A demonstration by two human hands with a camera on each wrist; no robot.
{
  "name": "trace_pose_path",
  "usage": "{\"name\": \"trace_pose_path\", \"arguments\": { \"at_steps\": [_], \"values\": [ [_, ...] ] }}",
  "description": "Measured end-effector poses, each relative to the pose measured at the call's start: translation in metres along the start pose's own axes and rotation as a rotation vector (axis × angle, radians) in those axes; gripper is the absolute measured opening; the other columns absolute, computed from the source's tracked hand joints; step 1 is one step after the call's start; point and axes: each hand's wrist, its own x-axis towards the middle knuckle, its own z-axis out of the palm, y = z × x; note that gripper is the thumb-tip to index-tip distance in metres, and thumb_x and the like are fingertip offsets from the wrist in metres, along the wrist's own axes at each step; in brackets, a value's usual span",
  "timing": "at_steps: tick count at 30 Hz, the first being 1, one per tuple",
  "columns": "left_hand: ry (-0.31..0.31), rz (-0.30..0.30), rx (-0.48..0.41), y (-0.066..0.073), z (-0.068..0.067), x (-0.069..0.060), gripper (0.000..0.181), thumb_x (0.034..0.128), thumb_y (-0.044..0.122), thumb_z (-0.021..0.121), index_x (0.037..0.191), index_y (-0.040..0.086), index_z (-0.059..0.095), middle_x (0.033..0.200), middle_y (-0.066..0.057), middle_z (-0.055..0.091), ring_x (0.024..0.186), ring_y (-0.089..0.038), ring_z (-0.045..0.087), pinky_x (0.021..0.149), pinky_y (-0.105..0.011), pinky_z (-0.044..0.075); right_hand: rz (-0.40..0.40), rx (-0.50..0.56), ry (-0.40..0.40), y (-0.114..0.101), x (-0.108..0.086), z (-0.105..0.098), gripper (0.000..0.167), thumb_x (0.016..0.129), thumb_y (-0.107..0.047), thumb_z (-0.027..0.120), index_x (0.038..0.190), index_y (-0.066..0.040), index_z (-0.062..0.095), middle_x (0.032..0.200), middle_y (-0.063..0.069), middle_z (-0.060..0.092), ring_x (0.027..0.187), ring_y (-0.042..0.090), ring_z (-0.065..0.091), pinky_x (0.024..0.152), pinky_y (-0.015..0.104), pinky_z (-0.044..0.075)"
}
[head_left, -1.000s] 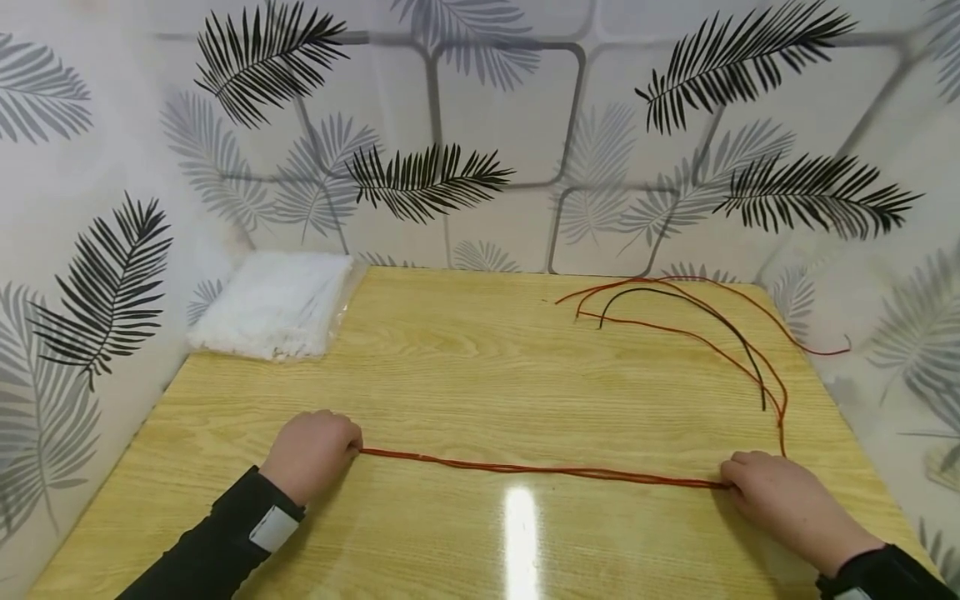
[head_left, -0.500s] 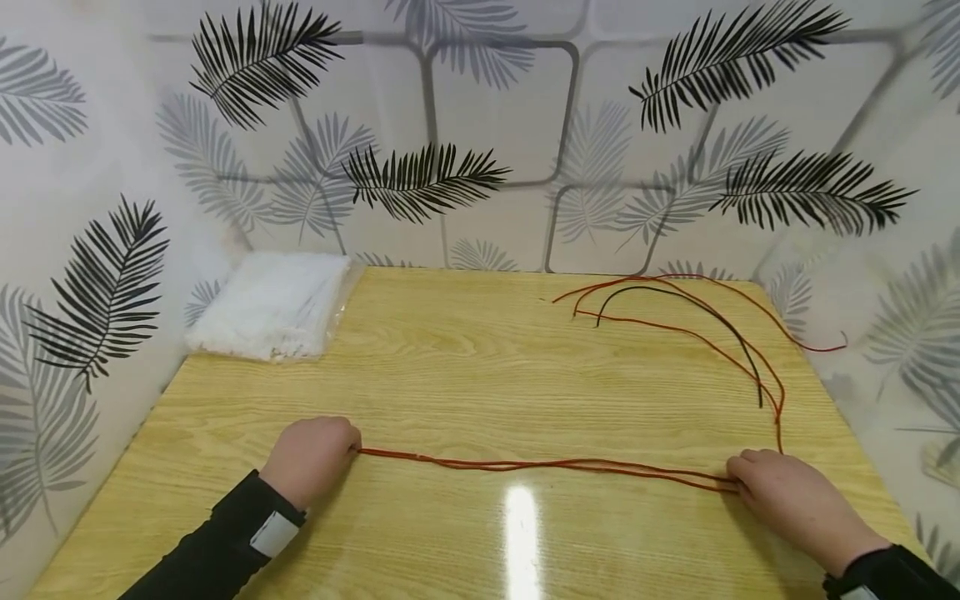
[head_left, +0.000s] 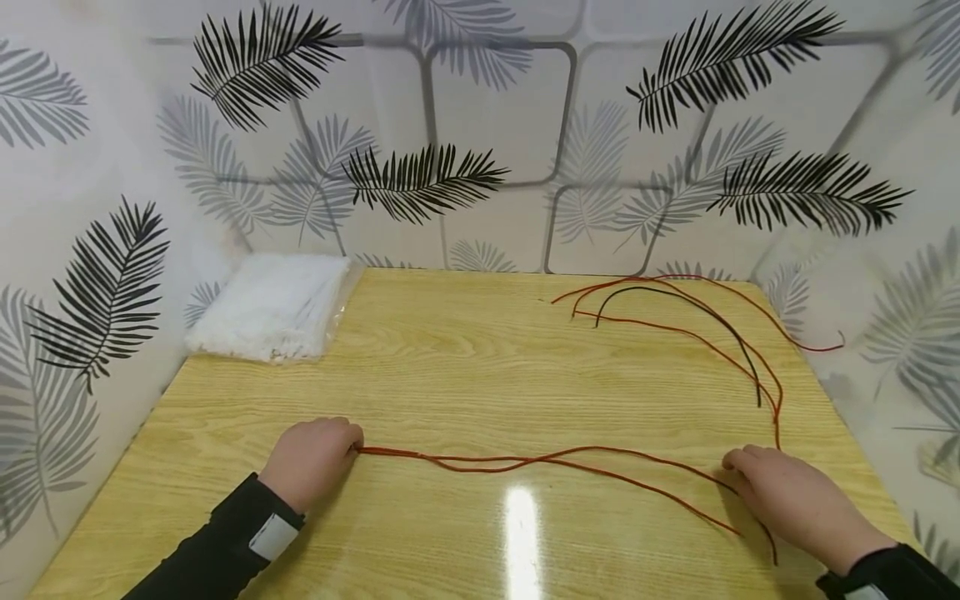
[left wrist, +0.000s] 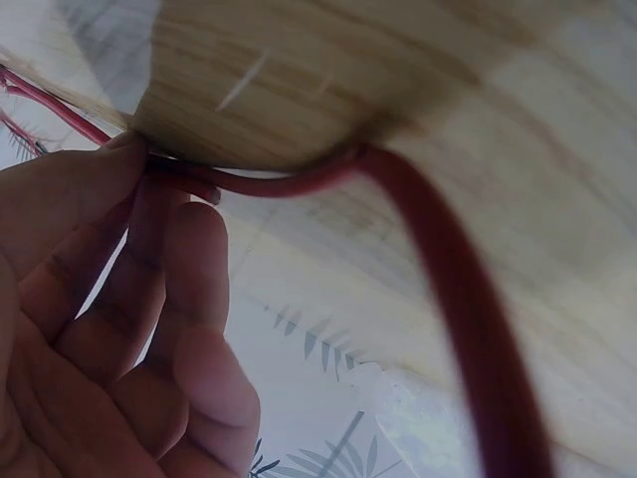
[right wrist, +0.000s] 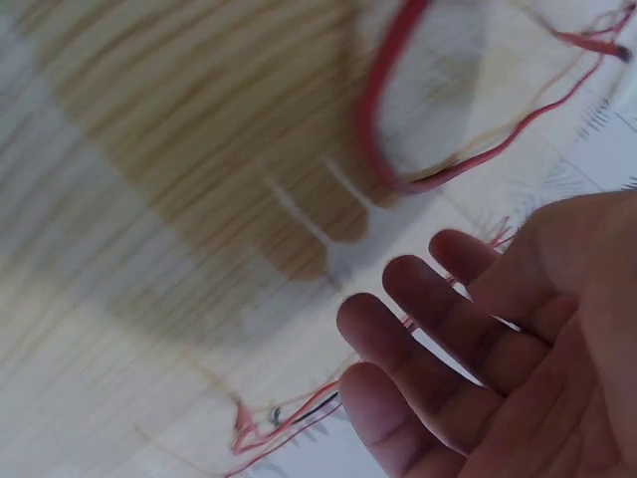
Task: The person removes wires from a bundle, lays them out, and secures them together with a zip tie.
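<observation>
Two red cords [head_left: 480, 469] lie across the front of the table, crossing near their middle. My left hand [head_left: 313, 462] pinches them together at their left part; in the left wrist view the thumb and forefinger of that hand [left wrist: 129, 299] grip the red cord [left wrist: 289, 185], and one length hangs past the fingers. At the right, my right hand [head_left: 797, 500] is over one cord, whose end shows below it. The right wrist view shows this hand [right wrist: 498, 349] with fingers apart and loosely bent, holding nothing, near a red cord [right wrist: 373, 119].
Several red cords [head_left: 771, 371] and a black cord [head_left: 731, 327] curve over the table's back right. A clear bag of white material [head_left: 270, 304] lies at the back left. Patterned walls [head_left: 495, 225] border the wooden table [head_left: 450, 358] behind and at the sides.
My right hand has let go of the two cords. Their right parts have spread apart, one end dropping toward the front. My left hand has stayed in place.
</observation>
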Motion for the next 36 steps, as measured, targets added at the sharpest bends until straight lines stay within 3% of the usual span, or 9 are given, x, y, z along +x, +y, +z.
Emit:
{"name": "trace_pose_path", "arguments": {
  "at_steps": [5, 9, 14, 20, 28, 36],
  "values": [
    [-0.007, -0.016, -0.022, 0.001, -0.002, 0.001, 0.008, 0.0854, 0.009, 0.075, 0.082, 0.016, 0.074, 0.075, 0.002, 0.066, 0.067, -0.017, 0.064, 0.06, -0.035, 0.053, 0.005, 0.064, 0.009, -0.014, 0.001, -0.003, 0.049, 0.092, -0.049, 0.068, 0.118, -0.008, 0.07, 0.111, 0.007, 0.07, 0.099, 0.03, 0.068, 0.083, 0.051, 0.055],
    [-0.018, -0.026, -0.037, 0.001, -0.002, 0.001, 0.008, 0.0858, 0.01, 0.075, 0.082, 0.017, 0.074, 0.075, 0.003, 0.065, 0.067, -0.016, 0.063, 0.061, -0.035, 0.053, -0.04, 0.044, 0.008, -0.022, 0.001, 0.0, 0.064, 0.083, -0.061, 0.071, 0.12, -0.009, 0.07, 0.111, 0.004, 0.068, 0.098, 0.027, 0.067, 0.082, 0.048, 0.055],
    [-0.028, -0.028, -0.059, 0.001, -0.003, 0.001, 0.009, 0.0875, 0.012, 0.074, 0.081, 0.018, 0.073, 0.074, 0.005, 0.063, 0.067, -0.013, 0.061, 0.061, -0.033, 0.052, -0.05, 0.031, 0.015, -0.021, 0.0, 0.005, 0.043, 0.083, -0.046, 0.078, 0.112, -0.014, 0.073, 0.102, -0.005, 0.067, 0.092, 0.019, 0.067, 0.078, 0.041, 0.056],
    [-0.015, -0.014, -0.061, 0.001, -0.004, 0.001, 0.012, 0.0879, 0.011, 0.074, 0.079, 0.018, 0.072, 0.073, 0.006, 0.062, 0.065, -0.01, 0.059, 0.06, -0.032, 0.051, -0.091, 0.048, 0.078, -0.018, 0.0, 0.008, 0.013, 0.084, -0.024, 0.081, 0.095, -0.025, 0.074, 0.088, -0.018, 0.061, 0.079, 0.005, 0.062, 0.067, 0.028, 0.052],
    [-0.022, -0.007, -0.009, 0.003, -0.002, 0.002, 0.02, 0.0879, 0.009, 0.072, 0.071, 0.018, 0.066, 0.067, 0.005, 0.055, 0.058, -0.011, 0.048, 0.056, -0.03, 0.045, -0.155, -0.002, 0.107, -0.014, -0.002, 0.009, 0.015, 0.084, -0.019, 0.081, 0.086, -0.029, 0.069, 0.08, -0.021, 0.055, 0.07, -0.001, 0.056, 0.061, 0.025, 0.048],
    [-0.008, -0.015, 0.0, 0.004, -0.003, 0.002, 0.027, 0.0887, 0.007, 0.069, 0.065, 0.018, 0.061, 0.062, 0.006, 0.049, 0.055, -0.011, 0.04, 0.053, -0.028, 0.039, -0.206, -0.064, 0.084, -0.008, -0.003, 0.008, 0.023, 0.083, -0.016, 0.081, 0.08, -0.028, 0.061, 0.074, -0.02, 0.047, 0.065, -0.002, 0.044, 0.056, 0.026, 0.041]
  ]
}}
